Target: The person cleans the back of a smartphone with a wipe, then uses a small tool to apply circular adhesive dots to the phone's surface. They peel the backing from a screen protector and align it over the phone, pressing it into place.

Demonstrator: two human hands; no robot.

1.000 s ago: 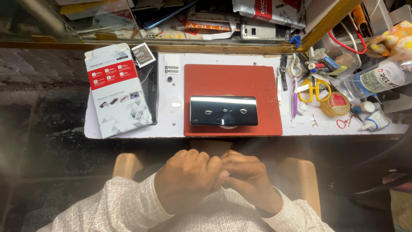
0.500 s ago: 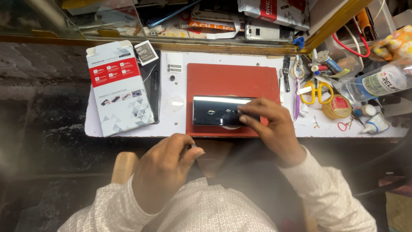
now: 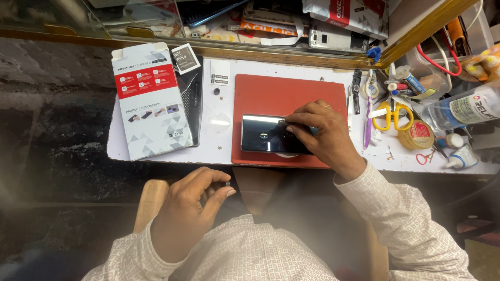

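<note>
Half a second ago the left hand (image 3: 190, 211) hovered lower with its fingers loosely curled; now it has lifted slightly toward the bench edge, and its thumb and forefinger are pressed together on a tiny dark object (image 3: 227, 183), too small to identify. That hand sits nearest the camera, above the patterned shirt and short of the white worktop (image 3: 224, 148).

Farther out, the right hand (image 3: 322, 136) has stayed on the smartphone (image 3: 265, 134), shifting little. Its fingers are spread flat over the right end of the glossy black screen, fingertips (image 3: 289, 127) pressing down rather than gripping. The smartphone lies face up, lengthwise, on the lower part of a red work mat (image 3: 271, 93) in the middle of the worktop.

Left of the mat rests a red, white and grey screen-protector box (image 3: 151, 101), overlapping a black sheet beneath it, with a small wipe sachet (image 3: 186, 58) at its top corner.

Right of the mat lie a purple pen (image 3: 367, 130), yellow-handled scissors (image 3: 388, 112), a roll of yellow tape (image 3: 415, 135) and a clear plastic bottle (image 3: 458, 109). Beyond, past a wooden rail, a shelf holds scattered phone parts and boxes.
</note>
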